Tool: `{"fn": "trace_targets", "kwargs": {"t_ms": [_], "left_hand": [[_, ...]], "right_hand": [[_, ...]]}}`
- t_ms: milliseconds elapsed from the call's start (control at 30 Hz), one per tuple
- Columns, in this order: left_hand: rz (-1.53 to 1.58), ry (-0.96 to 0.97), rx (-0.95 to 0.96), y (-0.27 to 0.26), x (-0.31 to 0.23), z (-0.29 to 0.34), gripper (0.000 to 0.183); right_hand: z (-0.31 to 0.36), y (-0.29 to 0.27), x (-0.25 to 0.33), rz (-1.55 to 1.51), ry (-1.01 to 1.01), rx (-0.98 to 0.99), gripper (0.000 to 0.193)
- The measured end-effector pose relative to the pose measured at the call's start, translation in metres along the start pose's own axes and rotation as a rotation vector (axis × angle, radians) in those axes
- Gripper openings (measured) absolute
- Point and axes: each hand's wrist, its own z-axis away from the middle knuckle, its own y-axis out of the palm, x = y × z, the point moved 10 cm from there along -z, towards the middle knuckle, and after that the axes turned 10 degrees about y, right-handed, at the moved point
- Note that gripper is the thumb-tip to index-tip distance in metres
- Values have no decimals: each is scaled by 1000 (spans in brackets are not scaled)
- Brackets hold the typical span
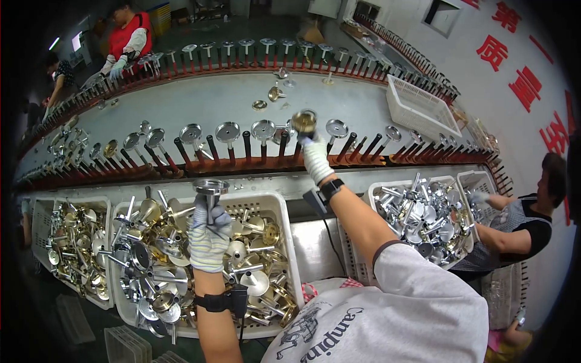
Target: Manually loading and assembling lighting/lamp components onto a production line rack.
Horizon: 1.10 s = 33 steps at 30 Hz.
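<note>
My left hand, in a striped knit glove, is closed round the stem of a silver funnel-shaped metal part, its round cup facing up. This is above a white crate heaped with silver and brass-coloured metal parts. My right hand, gloved too, reaches forward to the row of upright pegs. It grips a brass-coloured funnel-shaped metal part over the row; whether this sits on a peg is hidden. Silver cups stand on pegs to either side.
The peg line curves round a grey table bearing a white basket and loose parts. More full crates stand left and right. A co-worker is at the right; a person in red works across the line.
</note>
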Motion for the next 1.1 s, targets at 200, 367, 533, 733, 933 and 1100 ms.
{"fn": "trace_targets", "kwargs": {"t_ms": [200, 367, 533, 733, 933, 1100], "left_hand": [[-130, 91, 3, -16, -5, 1, 27], [-229, 111, -13, -17, -8, 4, 29], [-701, 7, 134, 2, 12, 15, 39], [-823, -79, 242, 17, 36, 14, 35], [-866, -75, 186, 3, 23, 19, 45], [-861, -95, 190, 2, 25, 14, 48]], "right_hand": [[25, 41, 3, 223, -10, 220, 41], [147, 112, 45, 488, 43, 765, 58], [212, 139, 50, 13, 332, 815, 44], [172, 95, 70, -286, 352, 569, 58], [36, 0, 82, -20, -100, -18, 35], [-3, -1, 39, 112, -135, -9, 37]]}}
